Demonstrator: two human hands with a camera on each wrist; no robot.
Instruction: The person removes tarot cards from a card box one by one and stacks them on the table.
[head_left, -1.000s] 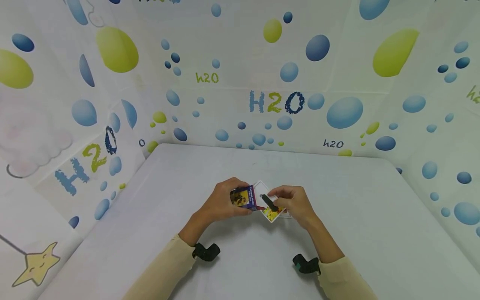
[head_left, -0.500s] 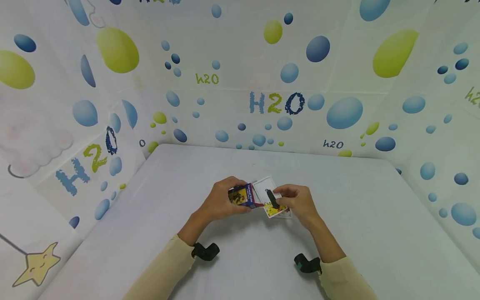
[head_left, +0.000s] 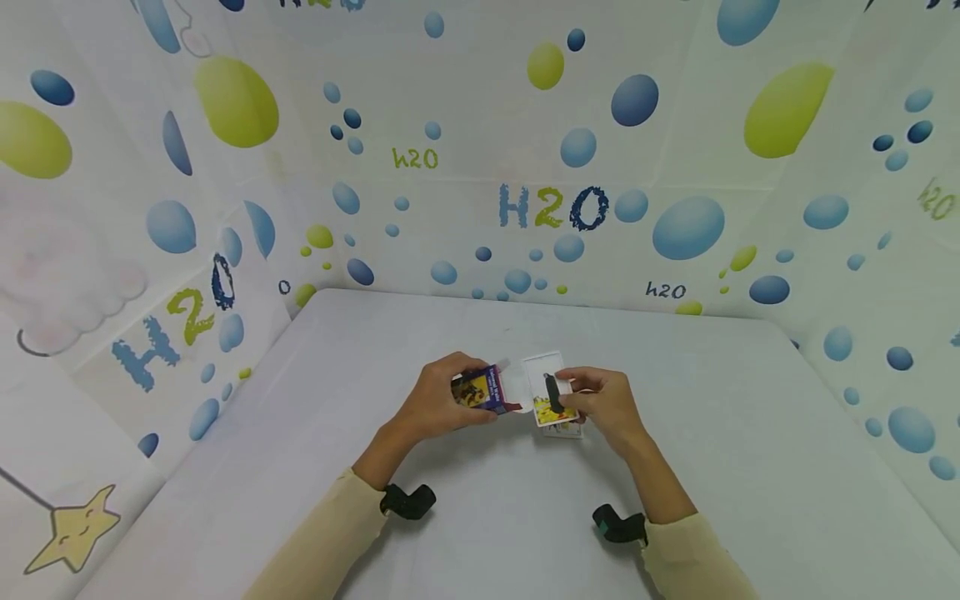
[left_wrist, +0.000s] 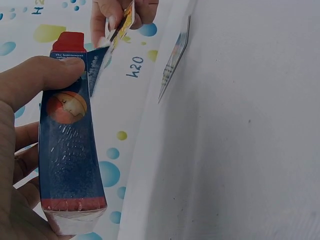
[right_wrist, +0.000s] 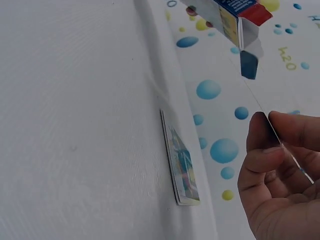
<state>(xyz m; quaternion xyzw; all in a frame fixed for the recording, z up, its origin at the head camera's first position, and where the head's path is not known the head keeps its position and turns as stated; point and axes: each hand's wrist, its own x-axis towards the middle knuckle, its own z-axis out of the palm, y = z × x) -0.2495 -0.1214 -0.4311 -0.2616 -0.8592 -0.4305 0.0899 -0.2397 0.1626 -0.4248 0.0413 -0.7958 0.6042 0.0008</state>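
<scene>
2 hands, a small box, a held card and a low stack of cards, above and on a white table [head_left: 315,367].

Item 1: left hand [head_left: 438,400], grasping the box, thumb along the narrow side, fingers behind. Box [head_left: 480,392]: dark blue with red ends, yellow picture on the broad face, round orange motif on the narrow side as seen from the left wrist. Held above the table; the end facing the right hand stands open, red and blue flaps spread.

Item 2: right hand [head_left: 606,404], pinching 1 card by its edge between thumb and fingers. Held card [head_left: 542,383]: white border, dark elongated shape on a pale ground, yellow along the lower part. Clear of the table, just beside the open end of the box, apart from it.

Item 3: card stack [head_left: 564,431], flat on the table beneath the held card and partly hidden by it in the head view; number of cards cannot be told.

Item 4: 2 cream sleeves [head_left: 315,533], 1 black wrist mount [head_left: 408,502] at each cuff.

Item 5: white backdrop [head_left: 465,100], printed with blue and green drops and H2O lettering; yellow star [head_left: 75,529] at lower left.
</scene>
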